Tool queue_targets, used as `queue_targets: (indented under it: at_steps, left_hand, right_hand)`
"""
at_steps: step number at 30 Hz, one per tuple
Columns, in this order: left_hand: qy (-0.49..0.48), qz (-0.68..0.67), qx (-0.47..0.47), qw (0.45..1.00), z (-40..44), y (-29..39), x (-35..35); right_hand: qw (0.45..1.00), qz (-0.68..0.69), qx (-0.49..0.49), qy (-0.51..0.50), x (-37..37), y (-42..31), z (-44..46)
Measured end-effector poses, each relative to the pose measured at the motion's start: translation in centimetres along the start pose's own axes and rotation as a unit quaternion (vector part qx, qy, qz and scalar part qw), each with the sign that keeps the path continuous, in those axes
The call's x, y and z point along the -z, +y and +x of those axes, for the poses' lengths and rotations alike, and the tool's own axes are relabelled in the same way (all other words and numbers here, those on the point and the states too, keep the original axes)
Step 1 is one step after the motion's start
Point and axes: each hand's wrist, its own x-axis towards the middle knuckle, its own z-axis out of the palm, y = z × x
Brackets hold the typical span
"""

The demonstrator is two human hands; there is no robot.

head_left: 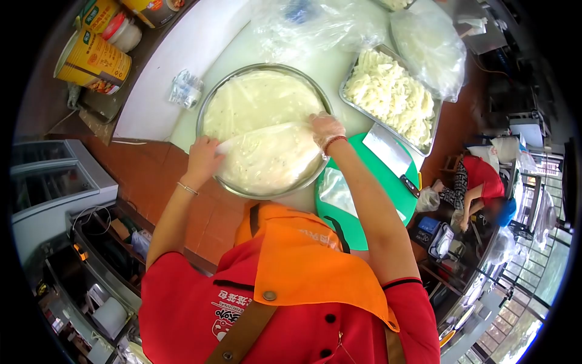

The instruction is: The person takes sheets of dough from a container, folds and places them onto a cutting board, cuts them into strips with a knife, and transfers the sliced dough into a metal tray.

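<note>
A large round metal bowl (202, 115) holds a pale, speckled mass that looks like dough or batter. Over it lies a clear plastic sheet (267, 130), with a fold running across the middle. At the bowl's left rim my left hand (205, 159) is bare, its fingers closed on the sheet's edge. My right hand (327, 128), in a clear plastic glove (330, 124), pinches the sheet at the right rim. Right of the bowl is a green round board (364, 227) with a cleaver (388, 155) and a clear plastic piece (339, 188) on it.
A metal tray (348, 100) of pale cut strips (391, 91) stands at the right. Clear plastic bags (427, 51) lie behind, and a small plastic packet (185, 89) sits left. Yellow cans (94, 60) stand far left. Another person (482, 182) in red bends over at the right.
</note>
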Motion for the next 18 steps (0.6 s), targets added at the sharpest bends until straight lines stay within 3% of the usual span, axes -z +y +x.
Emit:
queue_targets:
  at_steps: [2,5,7,9,10,13,16,18]
  left_hand:
    - [0.011,-0.019,-0.016,1.000,-0.2,-0.9,-0.5]
    - [0.016,-0.085,-0.008,0.996,-0.7,-0.7,-1.4]
    - [0.021,-0.122,0.019,0.992,-1.6,1.2,-1.6]
    - [0.049,-0.140,-0.035,0.988,-2.3,2.7,-1.6]
    - [0.061,-0.149,-0.064,0.985,-2.6,3.5,-1.5]
    - [0.066,-0.201,-0.019,0.977,-3.0,6.0,1.1]
    - [0.062,-0.326,0.005,0.943,-2.9,7.6,4.3]
    - [0.078,-0.408,-0.014,0.910,-2.7,8.5,5.8]
  right_hand:
    - [0.999,-0.023,0.017,0.021,1.1,0.1,-1.6]
    - [0.997,0.048,0.001,0.059,-0.6,0.8,-2.2]
    - [0.996,0.091,-0.002,0.024,-0.3,0.7,-3.6]
    - [0.983,0.181,0.032,0.002,0.1,0.5,-5.0]
    - [0.966,0.249,0.066,-0.004,0.1,0.5,-5.9]
    - [0.867,0.490,0.059,-0.070,0.8,0.6,-8.0]
    - [0.726,0.679,0.052,-0.096,2.3,1.6,-10.9]
    - [0.711,0.697,0.050,-0.081,3.6,2.6,-13.3]
